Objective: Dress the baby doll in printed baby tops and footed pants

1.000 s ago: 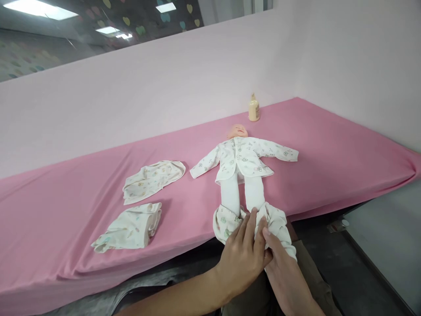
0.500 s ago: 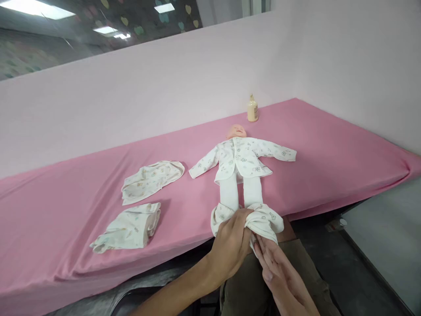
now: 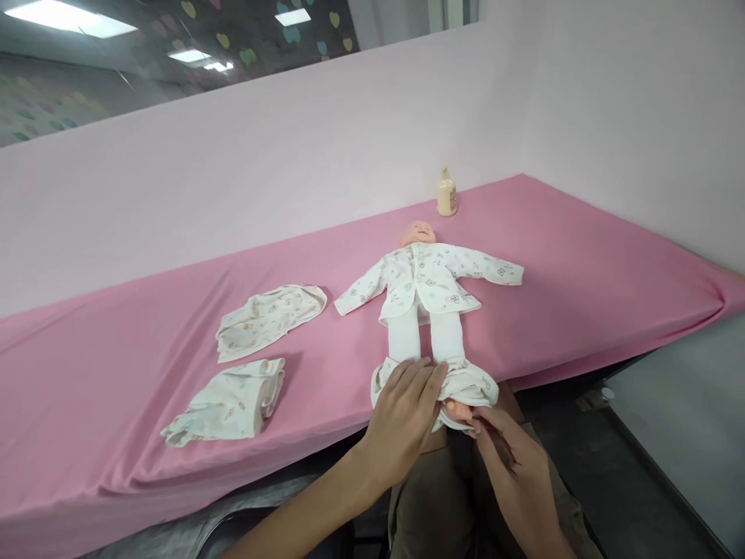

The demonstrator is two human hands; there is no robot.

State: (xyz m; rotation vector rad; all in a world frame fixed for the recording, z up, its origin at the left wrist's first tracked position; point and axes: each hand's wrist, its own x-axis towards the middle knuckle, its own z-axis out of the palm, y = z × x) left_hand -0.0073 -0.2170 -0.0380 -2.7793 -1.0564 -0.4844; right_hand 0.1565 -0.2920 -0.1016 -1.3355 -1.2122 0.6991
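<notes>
A baby doll (image 3: 420, 232) lies on its back in a white printed jacket (image 3: 427, 276), its legs pointing toward me. White cloth covers its thighs, and printed baby pants (image 3: 471, 382) are bunched around the lower legs. One doll foot (image 3: 458, 410) shows at the opening of the pants leg on the right. My left hand (image 3: 401, 423) is closed over the bunched pants between the legs, its thumb hidden. Beside the foot, my right hand (image 3: 515, 466) pinches the edge of the pants leg with thumb and fingertips.
Two printed baby garments lie to the left: a spread one (image 3: 271, 318) and a folded one (image 3: 230, 407). A pump bottle (image 3: 447, 194) stands behind the doll's head, near the wall. The pink-covered table (image 3: 587, 272) ends just before my knees.
My right hand has come out from under the pants leg and moved to its edge, now pinching. The doll's foot has come into view. My left hand has shifted slightly left, fingers flatter over the cloth.
</notes>
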